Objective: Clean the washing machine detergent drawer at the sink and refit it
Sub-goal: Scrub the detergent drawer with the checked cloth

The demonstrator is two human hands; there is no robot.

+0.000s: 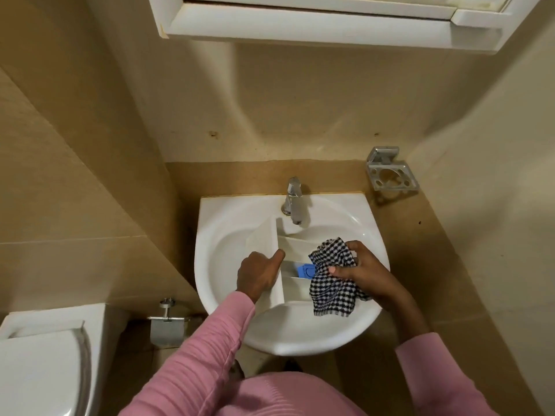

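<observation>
The white detergent drawer [295,246] lies in the white sink [223,250], its front panel to the left and its compartments facing up. A blue insert [305,270] shows in the middle compartment. My left hand [259,273] grips the drawer's front panel, thumb on its top edge. My right hand [359,270] holds a black-and-white checked cloth [332,283] bunched over the drawer's right end, hiding that part.
A chrome tap [293,199] stands at the sink's back, spout above the drawer; no water is seen running. A metal holder [390,172] juts from the wall at right. A toilet [45,364] and paper holder [168,327] sit lower left. A cabinet [330,22] hangs overhead.
</observation>
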